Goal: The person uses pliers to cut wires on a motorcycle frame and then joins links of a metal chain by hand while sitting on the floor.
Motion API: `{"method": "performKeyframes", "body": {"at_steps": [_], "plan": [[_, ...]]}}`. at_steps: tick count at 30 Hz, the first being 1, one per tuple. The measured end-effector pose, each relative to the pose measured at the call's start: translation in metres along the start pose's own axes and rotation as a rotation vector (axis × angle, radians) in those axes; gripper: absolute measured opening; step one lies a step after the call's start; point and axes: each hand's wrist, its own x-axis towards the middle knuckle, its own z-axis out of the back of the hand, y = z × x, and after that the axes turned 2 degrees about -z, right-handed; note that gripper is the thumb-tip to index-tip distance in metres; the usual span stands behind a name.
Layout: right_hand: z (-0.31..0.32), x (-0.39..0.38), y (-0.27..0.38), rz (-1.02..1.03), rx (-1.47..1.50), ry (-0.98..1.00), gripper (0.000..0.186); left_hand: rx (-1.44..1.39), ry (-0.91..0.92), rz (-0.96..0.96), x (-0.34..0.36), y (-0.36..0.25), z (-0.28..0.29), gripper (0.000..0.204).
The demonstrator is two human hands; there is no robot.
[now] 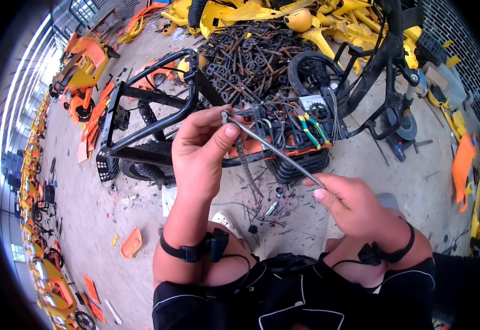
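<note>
My left hand [204,148] pinches the small rounded head of a long, thin metal rod-like tool [275,151] between thumb and fingers. My right hand [350,201] is closed around the tool's other end, so it slants down to the right between both hands. Beneath it lies a black scooter frame [157,132] on its side. Exposed wiring [275,124] fills the frame's middle section. Pliers with green and yellow handles [312,131] rest on that wiring, to the right of my left hand.
A heap of rusty metal parts [251,60] lies beyond the frame, with yellow panels [240,16] behind it. A wheel [314,74] and an upright fork [405,104] stand at right. Small metal pieces [273,208] and an orange shell [132,242] lie on the floor.
</note>
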Motion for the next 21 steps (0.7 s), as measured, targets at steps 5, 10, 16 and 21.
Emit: {"method": "performKeyframes", "body": {"at_steps": [5, 10, 16, 21], "plan": [[0.001, -0.006, 0.003, -0.132, 0.237, 0.121, 0.023, 0.053, 0.035, -0.037, 0.001, 0.002, 0.004, 0.032], [0.000, -0.008, 0.006, -0.245, 0.548, 0.305, 0.025, 0.059, 0.012, -0.069, -0.002, 0.005, 0.010, 0.032], [-0.006, -0.009, 0.002, -0.339, 0.845, 0.454, 0.030, -0.022, 0.084, -0.062, -0.002, 0.004, 0.002, 0.028], [-0.015, -0.009, 0.003, -0.340, 0.834, 0.416, 0.033, -0.074, 0.000, 0.016, -0.008, 0.007, -0.010, 0.026]]}}
